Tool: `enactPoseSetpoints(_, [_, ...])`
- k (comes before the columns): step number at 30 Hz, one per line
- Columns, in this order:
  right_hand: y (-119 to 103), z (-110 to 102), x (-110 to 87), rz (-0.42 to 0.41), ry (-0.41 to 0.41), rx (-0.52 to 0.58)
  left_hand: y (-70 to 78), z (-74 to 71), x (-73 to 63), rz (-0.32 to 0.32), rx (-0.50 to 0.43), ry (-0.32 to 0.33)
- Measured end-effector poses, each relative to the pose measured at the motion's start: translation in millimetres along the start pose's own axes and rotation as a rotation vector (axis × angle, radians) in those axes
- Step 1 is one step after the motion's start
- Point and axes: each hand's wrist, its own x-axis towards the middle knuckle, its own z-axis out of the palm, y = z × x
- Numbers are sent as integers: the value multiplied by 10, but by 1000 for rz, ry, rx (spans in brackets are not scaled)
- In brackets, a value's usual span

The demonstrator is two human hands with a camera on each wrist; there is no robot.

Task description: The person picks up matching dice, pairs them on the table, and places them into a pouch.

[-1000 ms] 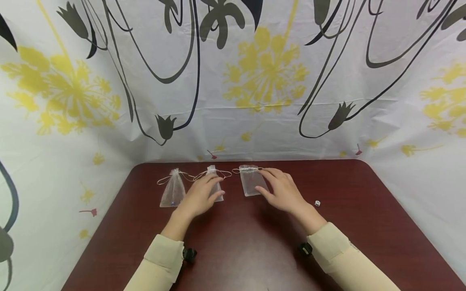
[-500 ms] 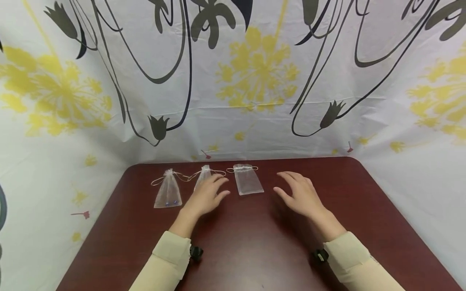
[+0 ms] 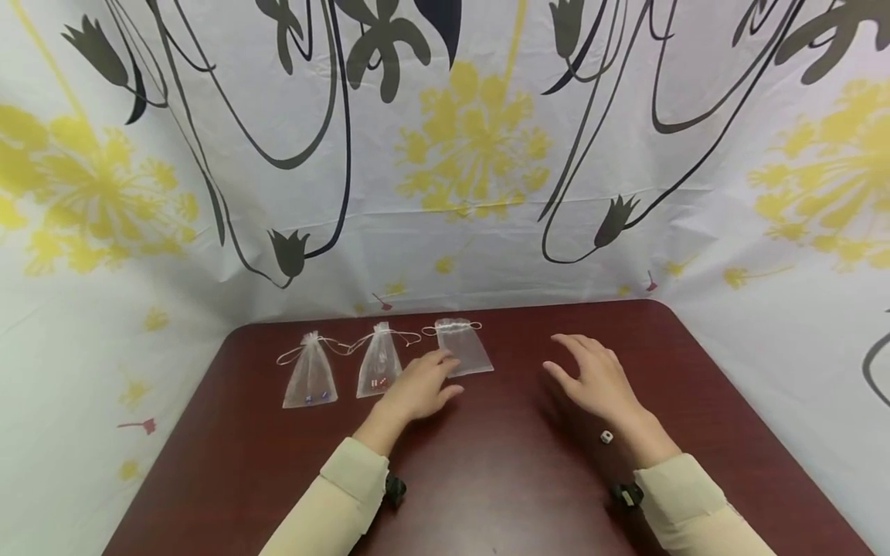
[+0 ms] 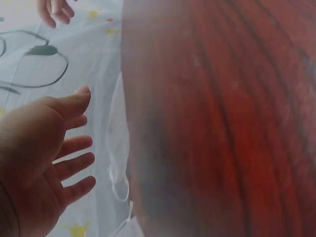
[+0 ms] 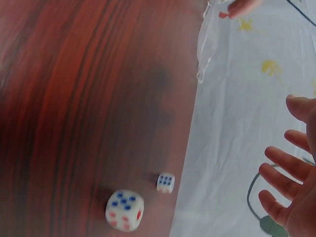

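Left hand (image 3: 417, 390), fingers straight and loosely spread, holds nothing; its fingertips reach the near corner of a flat sheer pouch (image 3: 464, 352) by the tabletop's (image 3: 501, 479) far edge. Right hand (image 3: 599, 380), fingers also spread, hovers empty above a white die (image 3: 606, 437).

We see a dark red-brown table (image 3: 487, 479) with a streaky wood grain. Behind it hangs a white cloth (image 3: 445, 193) printed with yellow flower bursts and black tulip stems. Three sheer whitish pouches (image 3: 378, 369) lie there. The dice (image 5: 125, 210) are white with blue and red dots. Our sleeves (image 3: 334, 502) are cream.
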Motion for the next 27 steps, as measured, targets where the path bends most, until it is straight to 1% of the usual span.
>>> enactPoseSetpoints(3, [49,-18,-17,9,9,6,0,67,-8,-34,24,-54])
enactPoseSetpoints(6, [121,-27,-37,29,8,17,-13,136,-18,-64,43,-124])
enactPoseSetpoints(10, [234,-18,-78,68,-18,26,-23,195,-17,-79,51,-185])
enactPoseSetpoints(16, [417,19,-156,120,-102,18,-5,172,-3,-74,47,-198])
enactPoseSetpoints(22, [605,93,-160,142,-141,-2,-8,166,-7,-74,52,-208])
enactPoseSetpoints(25, [667,124,-139,156,-161,1,-6,159,-22,-74,46,-205])
enactPoseSetpoints(27, [692,146,-132,158,-179,24,-7,160,-29,-75,46,-204])
